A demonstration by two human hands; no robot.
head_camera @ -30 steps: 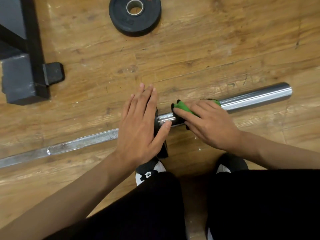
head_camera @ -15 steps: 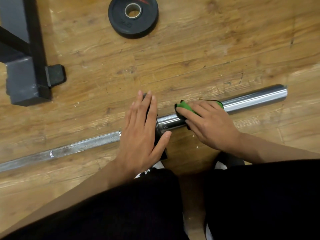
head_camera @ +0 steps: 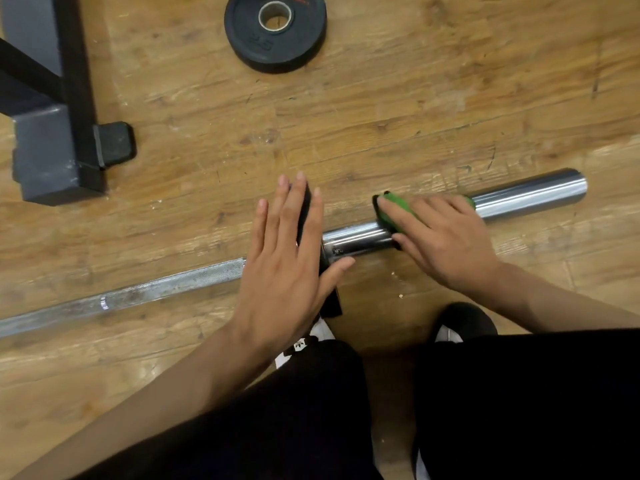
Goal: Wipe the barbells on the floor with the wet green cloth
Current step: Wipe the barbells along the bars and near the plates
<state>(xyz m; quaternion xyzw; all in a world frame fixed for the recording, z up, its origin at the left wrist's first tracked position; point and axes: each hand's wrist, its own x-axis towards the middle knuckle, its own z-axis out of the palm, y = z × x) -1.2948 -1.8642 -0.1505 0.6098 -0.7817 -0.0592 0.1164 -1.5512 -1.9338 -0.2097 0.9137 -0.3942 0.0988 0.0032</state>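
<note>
Barbell [head_camera: 356, 237], right hand [head_camera: 446, 240] gripping green cloth [head_camera: 394, 211] round it, left hand [head_camera: 287, 271] flat, fingers [head_camera: 277, 216] straight

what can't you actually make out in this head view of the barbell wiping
Head view, one line per gap:
the green cloth: mostly covered by the right hand gripping it; wetness cannot be told.
the black disc on the barbell: largely under the left hand.
the barbell's left end: cut off by the left edge.
the weight plate lettering: too small and blurred.

Green cloth [head_camera: 403, 206] on a silver barbell [head_camera: 530, 195], black weight plate [head_camera: 275, 46], tan wood-grain floor [head_camera: 415, 98].
</note>
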